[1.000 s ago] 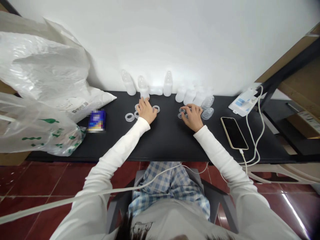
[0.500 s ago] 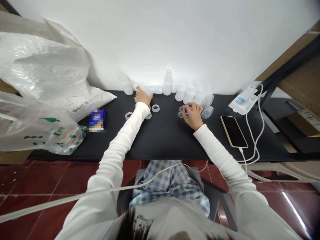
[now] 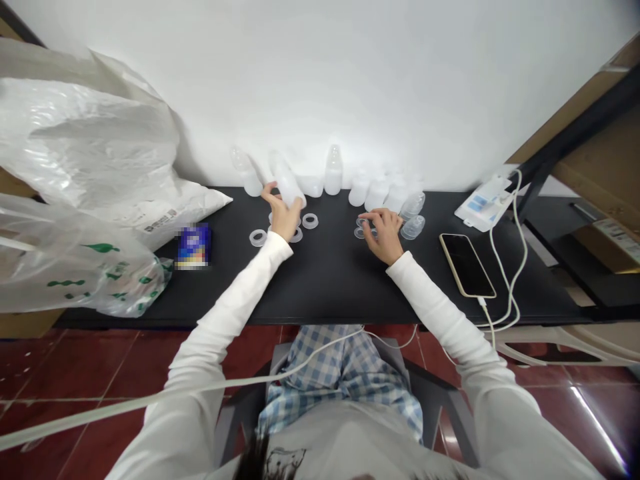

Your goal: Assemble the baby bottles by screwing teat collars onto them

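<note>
My left hand (image 3: 281, 212) is closed round a clear plastic bottle (image 3: 286, 179), which tilts back toward the wall above the black table (image 3: 330, 280). Several clear rings (image 3: 259, 237) lie flat around that hand. My right hand (image 3: 383, 229) rests curled on the table, its fingertips pinching small clear round pieces (image 3: 361, 227). A row of clear bottles (image 3: 334, 171) stands along the wall behind both hands. Clear domed caps (image 3: 414, 227) lie just right of my right hand.
Big plastic bags (image 3: 85, 193) fill the table's left end, with a small blue packet (image 3: 193, 245) beside them. A phone (image 3: 467, 264) on a white cable (image 3: 505, 280) and a white box (image 3: 484, 203) lie at the right. A dark shelf frame (image 3: 565, 153) stands at far right.
My left hand reached from the rings to the row at the wall, took one bottle and drew it back, tilted. My right hand stayed on the small round pieces.
</note>
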